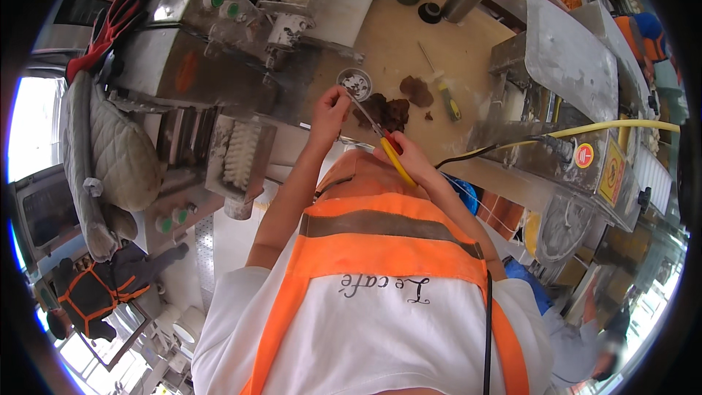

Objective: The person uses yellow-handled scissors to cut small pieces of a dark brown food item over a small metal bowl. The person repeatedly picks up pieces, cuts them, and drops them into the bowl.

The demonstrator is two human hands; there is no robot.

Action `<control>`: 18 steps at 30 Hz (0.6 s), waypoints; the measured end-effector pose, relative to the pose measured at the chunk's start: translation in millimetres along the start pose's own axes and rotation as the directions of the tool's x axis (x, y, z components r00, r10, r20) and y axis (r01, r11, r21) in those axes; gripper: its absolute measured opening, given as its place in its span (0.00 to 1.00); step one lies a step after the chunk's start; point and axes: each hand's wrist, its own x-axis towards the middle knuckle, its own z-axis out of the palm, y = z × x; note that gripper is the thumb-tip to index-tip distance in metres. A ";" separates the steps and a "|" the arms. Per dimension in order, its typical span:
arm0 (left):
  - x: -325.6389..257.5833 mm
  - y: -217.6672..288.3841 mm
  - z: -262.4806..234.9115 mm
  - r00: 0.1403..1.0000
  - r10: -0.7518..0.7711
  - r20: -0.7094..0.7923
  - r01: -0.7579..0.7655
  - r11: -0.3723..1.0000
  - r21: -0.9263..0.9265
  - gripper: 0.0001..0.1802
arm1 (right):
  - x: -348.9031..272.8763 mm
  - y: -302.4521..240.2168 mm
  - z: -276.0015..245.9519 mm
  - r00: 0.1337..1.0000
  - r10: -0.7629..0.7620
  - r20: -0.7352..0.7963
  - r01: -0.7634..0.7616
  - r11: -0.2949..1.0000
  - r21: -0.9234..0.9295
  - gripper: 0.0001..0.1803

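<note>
Two hands are raised over the near edge of a wooden bench (395, 44), between metal machines. At the far left, a quilted jacket (110, 146) and red gloves (110, 25) are hung on a machine (183, 66), seemingly to keep them off the work surface. The left hand (330, 111) is closed in a pinch on the tip end of a thin tool (369, 123), apparently to steady it. Beyond it, a small round tin (355, 82) is set within reach. The right hand (411, 161) is wrapped around the tool's red and yellow handles; what the tip grips cannot be told. Dark brown lumps (398, 102) are left mid-bench, and a yellow screwdriver (442, 88) is laid to their right.
</note>
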 end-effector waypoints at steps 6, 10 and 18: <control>9.2 -6.7 -6.8 0.998 -0.029 0.052 0.024 0.994 0.105 0.08 | 8.2 7.6 2.5 0.999 0.037 -0.001 -0.037 0.999 0.039 0.27; 16.4 -5.8 -7.6 0.994 -0.097 0.054 0.088 0.986 0.139 0.08 | 15.0 16.8 5.7 0.998 0.054 0.041 -0.057 0.996 0.075 0.19; 33.3 -12.0 -19.3 0.960 -0.244 0.134 0.217 0.958 0.186 0.09 | 17.6 -1.3 1.5 0.963 0.233 0.133 -0.257 0.944 0.207 0.18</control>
